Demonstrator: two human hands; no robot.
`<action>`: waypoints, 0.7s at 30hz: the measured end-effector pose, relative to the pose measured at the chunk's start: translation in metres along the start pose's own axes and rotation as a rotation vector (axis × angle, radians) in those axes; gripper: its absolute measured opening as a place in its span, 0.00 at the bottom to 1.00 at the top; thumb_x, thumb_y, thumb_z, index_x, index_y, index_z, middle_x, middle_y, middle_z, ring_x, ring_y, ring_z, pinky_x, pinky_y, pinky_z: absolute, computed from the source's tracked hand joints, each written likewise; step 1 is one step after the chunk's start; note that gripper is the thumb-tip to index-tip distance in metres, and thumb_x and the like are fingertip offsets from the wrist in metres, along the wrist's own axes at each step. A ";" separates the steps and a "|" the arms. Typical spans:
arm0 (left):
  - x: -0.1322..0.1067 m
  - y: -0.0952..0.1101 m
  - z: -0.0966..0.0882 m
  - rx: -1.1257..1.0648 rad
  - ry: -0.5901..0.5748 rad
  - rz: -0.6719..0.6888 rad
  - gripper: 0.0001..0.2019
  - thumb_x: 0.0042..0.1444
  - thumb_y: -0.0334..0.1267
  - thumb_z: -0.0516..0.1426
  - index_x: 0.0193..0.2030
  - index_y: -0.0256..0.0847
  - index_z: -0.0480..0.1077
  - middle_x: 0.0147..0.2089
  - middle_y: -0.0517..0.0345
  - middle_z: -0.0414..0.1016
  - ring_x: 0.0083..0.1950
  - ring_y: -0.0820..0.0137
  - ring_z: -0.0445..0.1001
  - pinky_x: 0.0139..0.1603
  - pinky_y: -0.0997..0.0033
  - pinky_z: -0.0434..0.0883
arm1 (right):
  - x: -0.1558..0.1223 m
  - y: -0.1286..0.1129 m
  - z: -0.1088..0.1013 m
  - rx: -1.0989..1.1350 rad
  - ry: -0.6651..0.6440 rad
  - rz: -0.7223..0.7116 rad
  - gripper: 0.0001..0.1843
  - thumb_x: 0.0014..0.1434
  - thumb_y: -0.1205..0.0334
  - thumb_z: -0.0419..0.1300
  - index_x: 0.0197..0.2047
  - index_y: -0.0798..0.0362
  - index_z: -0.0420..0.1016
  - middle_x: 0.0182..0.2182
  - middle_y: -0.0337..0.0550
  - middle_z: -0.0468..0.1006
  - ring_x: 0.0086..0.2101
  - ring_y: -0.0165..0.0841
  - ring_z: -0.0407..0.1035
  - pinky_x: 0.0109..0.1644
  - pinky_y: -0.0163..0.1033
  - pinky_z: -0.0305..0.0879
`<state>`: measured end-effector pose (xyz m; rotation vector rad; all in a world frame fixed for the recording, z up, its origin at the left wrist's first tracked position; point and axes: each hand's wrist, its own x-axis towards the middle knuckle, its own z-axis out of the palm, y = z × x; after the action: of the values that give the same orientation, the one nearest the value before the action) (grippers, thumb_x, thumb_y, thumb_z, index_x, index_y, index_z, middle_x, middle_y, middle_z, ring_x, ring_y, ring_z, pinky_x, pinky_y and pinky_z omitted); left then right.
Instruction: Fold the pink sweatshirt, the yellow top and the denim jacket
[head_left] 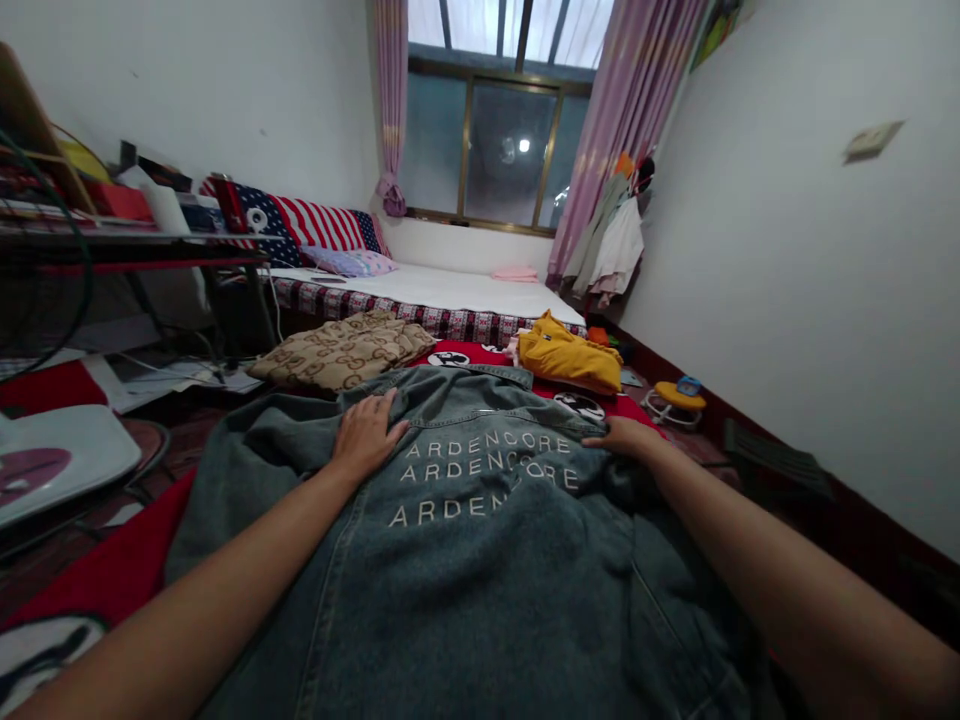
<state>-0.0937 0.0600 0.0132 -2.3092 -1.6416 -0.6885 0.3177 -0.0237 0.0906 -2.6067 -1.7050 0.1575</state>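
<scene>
A blue-grey denim jacket (465,580) lies spread back side up, with white lettering across its upper back and its collar away from me. My left hand (367,437) rests on the jacket near its left shoulder, fingers stretched out and thumb apart. At the other shoulder, my right hand (624,437) is closed on the denim, its thumb over the cloth and the other fingers mostly hidden. Creases run through the fabric between the hands, and part of the lettering is folded out of sight.
Beneath the jacket is a red patterned cover (150,545). Beyond it lie a brown patterned cushion (349,350) and a folded yellow garment (570,355). A cluttered desk (142,245) and white chair (67,450) stand left, a yellow stool (679,396) right, a bed (442,290) behind.
</scene>
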 end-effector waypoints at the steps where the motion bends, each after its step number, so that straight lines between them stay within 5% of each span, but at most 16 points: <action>1: 0.001 -0.001 0.000 -0.021 0.028 -0.013 0.31 0.63 0.49 0.49 0.68 0.32 0.55 0.61 0.41 0.67 0.61 0.54 0.65 0.61 0.57 0.62 | -0.003 0.011 -0.006 -0.004 -0.016 -0.041 0.24 0.51 0.48 0.65 0.46 0.56 0.77 0.45 0.53 0.79 0.46 0.46 0.73 0.48 0.46 0.65; 3: 0.003 -0.003 -0.003 -0.057 0.075 -0.048 0.30 0.64 0.49 0.47 0.68 0.32 0.56 0.61 0.41 0.67 0.61 0.55 0.66 0.61 0.58 0.63 | -0.014 0.027 -0.016 0.015 0.152 -0.083 0.17 0.56 0.51 0.61 0.44 0.53 0.78 0.42 0.49 0.80 0.44 0.43 0.73 0.44 0.41 0.65; 6: 0.004 -0.003 -0.007 -0.075 0.087 -0.101 0.29 0.65 0.48 0.46 0.68 0.32 0.56 0.61 0.41 0.67 0.60 0.56 0.66 0.60 0.58 0.63 | -0.031 0.041 -0.020 0.094 0.678 -0.023 0.21 0.62 0.49 0.52 0.51 0.51 0.74 0.46 0.50 0.79 0.44 0.43 0.73 0.43 0.42 0.65; 7: 0.004 -0.003 -0.008 -0.067 0.072 -0.107 0.29 0.65 0.47 0.46 0.68 0.32 0.56 0.61 0.41 0.67 0.60 0.55 0.66 0.60 0.57 0.64 | -0.035 0.045 -0.018 0.098 0.741 0.003 0.20 0.62 0.50 0.52 0.51 0.50 0.74 0.46 0.50 0.78 0.43 0.43 0.73 0.42 0.42 0.65; 11: 0.002 0.000 -0.009 0.016 -0.036 -0.106 0.30 0.64 0.48 0.49 0.68 0.31 0.56 0.57 0.39 0.70 0.57 0.52 0.68 0.55 0.56 0.67 | -0.035 0.049 -0.006 -0.078 0.254 0.098 0.10 0.54 0.62 0.59 0.39 0.51 0.79 0.40 0.51 0.79 0.41 0.45 0.74 0.38 0.43 0.66; 12: 0.001 0.001 -0.009 0.034 -0.055 -0.111 0.31 0.63 0.48 0.49 0.68 0.31 0.56 0.56 0.38 0.70 0.56 0.52 0.69 0.54 0.56 0.67 | -0.033 0.046 -0.005 -0.109 0.221 0.101 0.11 0.53 0.64 0.59 0.39 0.51 0.79 0.41 0.52 0.79 0.42 0.46 0.74 0.39 0.43 0.67; 14: 0.001 0.002 -0.007 0.051 -0.066 -0.127 0.31 0.63 0.49 0.49 0.67 0.30 0.57 0.55 0.37 0.71 0.55 0.51 0.70 0.54 0.57 0.67 | -0.026 0.034 -0.005 -0.090 0.380 0.046 0.15 0.56 0.63 0.56 0.46 0.52 0.76 0.47 0.54 0.76 0.47 0.45 0.72 0.44 0.44 0.67; 17: 0.001 0.002 -0.008 0.040 -0.059 -0.152 0.30 0.63 0.49 0.50 0.66 0.30 0.58 0.55 0.37 0.71 0.55 0.52 0.71 0.54 0.59 0.67 | -0.015 0.011 -0.002 0.023 0.522 -0.090 0.30 0.60 0.50 0.55 0.62 0.56 0.64 0.57 0.58 0.69 0.55 0.46 0.66 0.54 0.46 0.65; 21: 0.001 0.001 -0.016 -0.087 -0.106 -0.139 0.30 0.61 0.47 0.53 0.66 0.35 0.58 0.57 0.42 0.72 0.56 0.55 0.72 0.55 0.62 0.68 | -0.004 -0.007 0.013 0.031 0.180 -0.106 0.61 0.46 0.37 0.65 0.72 0.57 0.41 0.65 0.62 0.58 0.61 0.51 0.59 0.58 0.52 0.61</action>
<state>-0.0964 0.0534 0.0281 -2.3452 -1.8696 -0.6890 0.3082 -0.0244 0.0787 -2.4183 -1.7567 -0.0511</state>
